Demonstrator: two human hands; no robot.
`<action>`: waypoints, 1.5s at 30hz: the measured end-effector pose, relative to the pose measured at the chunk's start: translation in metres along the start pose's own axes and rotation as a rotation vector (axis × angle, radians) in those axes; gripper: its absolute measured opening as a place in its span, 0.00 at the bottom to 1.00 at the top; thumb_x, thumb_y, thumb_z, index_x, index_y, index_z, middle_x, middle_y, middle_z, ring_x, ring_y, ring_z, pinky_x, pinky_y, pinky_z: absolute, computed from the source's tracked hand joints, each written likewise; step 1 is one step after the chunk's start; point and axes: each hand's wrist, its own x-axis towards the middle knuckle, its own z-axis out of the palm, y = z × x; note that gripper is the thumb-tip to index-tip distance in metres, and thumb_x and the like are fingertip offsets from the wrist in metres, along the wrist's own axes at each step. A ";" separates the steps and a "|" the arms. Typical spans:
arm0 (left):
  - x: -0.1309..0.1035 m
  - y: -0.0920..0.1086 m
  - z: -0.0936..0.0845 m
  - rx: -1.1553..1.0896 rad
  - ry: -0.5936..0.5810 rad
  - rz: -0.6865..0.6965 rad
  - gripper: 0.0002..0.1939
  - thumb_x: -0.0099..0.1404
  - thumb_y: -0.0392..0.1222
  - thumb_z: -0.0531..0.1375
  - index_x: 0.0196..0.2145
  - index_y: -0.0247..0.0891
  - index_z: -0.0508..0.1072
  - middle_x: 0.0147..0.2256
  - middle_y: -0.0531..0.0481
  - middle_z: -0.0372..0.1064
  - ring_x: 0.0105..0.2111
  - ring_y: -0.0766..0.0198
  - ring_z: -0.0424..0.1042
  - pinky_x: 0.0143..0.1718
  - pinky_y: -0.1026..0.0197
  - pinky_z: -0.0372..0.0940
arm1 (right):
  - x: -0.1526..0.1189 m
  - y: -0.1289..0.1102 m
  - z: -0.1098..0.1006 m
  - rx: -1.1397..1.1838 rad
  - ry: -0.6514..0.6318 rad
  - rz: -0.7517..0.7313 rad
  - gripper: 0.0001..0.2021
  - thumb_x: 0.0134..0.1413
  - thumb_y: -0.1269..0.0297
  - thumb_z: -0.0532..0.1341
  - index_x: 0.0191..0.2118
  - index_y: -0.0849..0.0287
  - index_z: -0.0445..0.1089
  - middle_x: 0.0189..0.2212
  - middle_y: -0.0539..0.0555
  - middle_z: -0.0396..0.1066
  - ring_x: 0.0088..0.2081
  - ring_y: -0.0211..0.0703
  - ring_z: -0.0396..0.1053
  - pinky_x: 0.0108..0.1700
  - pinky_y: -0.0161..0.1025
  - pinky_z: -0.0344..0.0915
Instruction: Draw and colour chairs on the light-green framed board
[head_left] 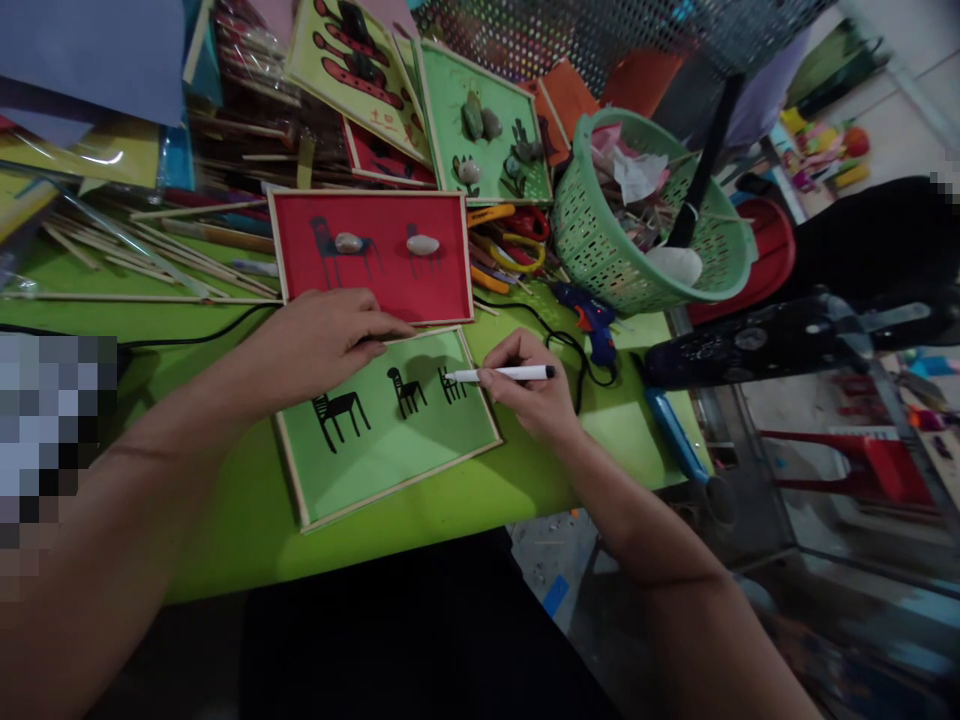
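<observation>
My right hand (529, 385) pinches a white marker (514, 374) with a black end, its tip at the smallest chair drawing (452, 384) on a green framed board (390, 450). Two more black chairs, one large at the left and one mid-sized, are drawn on that board. My left hand (330, 335) lies across the board's upper left edge with its fingers spread and nothing held. Just behind is a red framed board (375, 290) with two chairs drawn on it and two pebbles stuck on.
A green basket (600, 240) of scraps stands at the back right, beside a blue glue gun (596, 325) and its cord. Scissors (517, 250), thin wooden sticks (150, 250) and other framed pictures (484, 125) lie behind. The lime table (420, 510) ends near my lap.
</observation>
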 end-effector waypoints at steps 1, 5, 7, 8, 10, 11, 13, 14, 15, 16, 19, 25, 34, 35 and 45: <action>0.000 -0.001 0.000 0.000 0.003 0.002 0.23 0.78 0.40 0.54 0.64 0.44 0.80 0.48 0.43 0.76 0.47 0.54 0.75 0.48 0.55 0.63 | 0.000 0.000 0.000 -0.007 -0.003 -0.001 0.16 0.54 0.50 0.76 0.31 0.55 0.73 0.26 0.46 0.70 0.26 0.35 0.61 0.28 0.38 0.58; 0.001 -0.002 0.002 0.002 0.021 0.016 0.23 0.78 0.41 0.54 0.64 0.45 0.80 0.48 0.43 0.76 0.47 0.54 0.75 0.48 0.56 0.63 | -0.001 -0.001 0.000 -0.020 -0.011 -0.015 0.13 0.55 0.55 0.74 0.32 0.55 0.73 0.25 0.46 0.70 0.26 0.35 0.61 0.28 0.37 0.57; 0.001 -0.001 0.002 0.005 0.021 0.015 0.23 0.78 0.41 0.54 0.63 0.45 0.80 0.47 0.43 0.76 0.46 0.54 0.75 0.47 0.56 0.63 | 0.000 -0.003 0.000 -0.030 -0.013 -0.012 0.13 0.55 0.56 0.74 0.31 0.55 0.72 0.25 0.45 0.70 0.26 0.35 0.61 0.28 0.37 0.58; 0.000 0.000 0.001 0.004 0.018 0.016 0.23 0.78 0.41 0.53 0.64 0.45 0.80 0.48 0.43 0.76 0.46 0.54 0.74 0.47 0.56 0.63 | 0.000 -0.003 0.000 -0.039 -0.011 -0.005 0.13 0.55 0.56 0.74 0.31 0.55 0.72 0.26 0.46 0.70 0.26 0.35 0.61 0.28 0.37 0.58; 0.000 0.002 -0.001 -0.008 0.009 0.022 0.24 0.78 0.42 0.52 0.64 0.43 0.79 0.48 0.42 0.76 0.46 0.54 0.74 0.48 0.55 0.63 | 0.000 -0.003 0.000 -0.051 -0.002 0.005 0.14 0.54 0.54 0.75 0.31 0.55 0.72 0.26 0.45 0.70 0.26 0.35 0.60 0.29 0.37 0.58; -0.001 0.004 -0.002 -0.016 0.006 0.025 0.24 0.79 0.42 0.51 0.64 0.42 0.79 0.49 0.41 0.76 0.46 0.53 0.74 0.48 0.54 0.63 | 0.000 -0.003 0.000 -0.050 0.003 0.008 0.15 0.54 0.53 0.76 0.31 0.55 0.72 0.26 0.45 0.70 0.26 0.35 0.60 0.29 0.37 0.59; -0.002 0.005 -0.004 -0.026 -0.003 0.026 0.25 0.79 0.41 0.50 0.64 0.40 0.79 0.50 0.39 0.75 0.48 0.52 0.74 0.50 0.53 0.63 | 0.000 -0.001 0.000 -0.034 0.010 0.015 0.17 0.54 0.51 0.76 0.32 0.55 0.72 0.27 0.45 0.70 0.26 0.35 0.61 0.29 0.37 0.59; -0.002 0.006 -0.005 -0.027 -0.006 0.024 0.25 0.79 0.41 0.50 0.64 0.40 0.79 0.49 0.39 0.76 0.47 0.52 0.73 0.50 0.52 0.63 | 0.000 0.000 -0.001 -0.020 0.009 0.017 0.17 0.54 0.50 0.76 0.32 0.55 0.72 0.27 0.46 0.70 0.26 0.35 0.61 0.29 0.37 0.59; -0.002 0.006 -0.005 -0.027 -0.009 0.022 0.25 0.78 0.41 0.51 0.64 0.40 0.79 0.49 0.39 0.76 0.47 0.52 0.73 0.50 0.52 0.63 | 0.001 0.001 -0.001 -0.007 0.009 0.020 0.18 0.54 0.48 0.76 0.32 0.54 0.73 0.27 0.46 0.70 0.26 0.35 0.61 0.29 0.37 0.58; -0.002 0.006 -0.005 -0.028 -0.007 0.022 0.25 0.78 0.41 0.51 0.64 0.40 0.79 0.49 0.39 0.76 0.47 0.51 0.73 0.49 0.52 0.63 | 0.001 0.002 -0.002 0.003 0.009 0.023 0.19 0.54 0.47 0.76 0.32 0.54 0.73 0.26 0.46 0.70 0.26 0.36 0.61 0.28 0.38 0.58; -0.002 0.005 -0.004 -0.033 -0.004 0.022 0.26 0.78 0.42 0.50 0.64 0.39 0.79 0.49 0.38 0.76 0.48 0.50 0.74 0.50 0.51 0.64 | 0.001 0.002 -0.002 0.014 0.012 0.029 0.20 0.53 0.45 0.77 0.32 0.54 0.73 0.26 0.46 0.70 0.26 0.36 0.61 0.28 0.38 0.58; -0.001 0.002 -0.002 -0.032 -0.006 0.022 0.26 0.78 0.44 0.50 0.64 0.41 0.79 0.50 0.39 0.76 0.48 0.49 0.75 0.51 0.49 0.65 | 0.001 -0.002 0.001 -0.002 0.011 0.032 0.20 0.52 0.46 0.77 0.31 0.55 0.72 0.25 0.46 0.69 0.26 0.36 0.61 0.28 0.38 0.57; -0.001 0.006 -0.005 -0.021 -0.005 0.019 0.24 0.79 0.41 0.52 0.64 0.41 0.79 0.49 0.40 0.76 0.47 0.52 0.73 0.49 0.54 0.63 | 0.001 -0.004 0.001 -0.016 -0.001 0.009 0.19 0.54 0.47 0.76 0.32 0.55 0.72 0.25 0.45 0.69 0.25 0.35 0.60 0.28 0.38 0.58; -0.001 0.006 -0.006 -0.023 -0.007 0.021 0.24 0.79 0.41 0.52 0.64 0.41 0.79 0.49 0.40 0.76 0.48 0.52 0.74 0.50 0.54 0.63 | 0.002 -0.004 0.002 -0.019 -0.003 0.003 0.19 0.54 0.48 0.76 0.32 0.55 0.72 0.25 0.45 0.69 0.25 0.35 0.60 0.28 0.38 0.58; -0.003 0.005 -0.005 -0.025 -0.008 0.013 0.25 0.79 0.42 0.51 0.64 0.41 0.79 0.49 0.39 0.76 0.48 0.51 0.73 0.50 0.52 0.63 | 0.002 -0.001 0.001 -0.001 0.023 0.024 0.19 0.53 0.49 0.77 0.32 0.54 0.71 0.25 0.45 0.69 0.26 0.36 0.60 0.28 0.38 0.57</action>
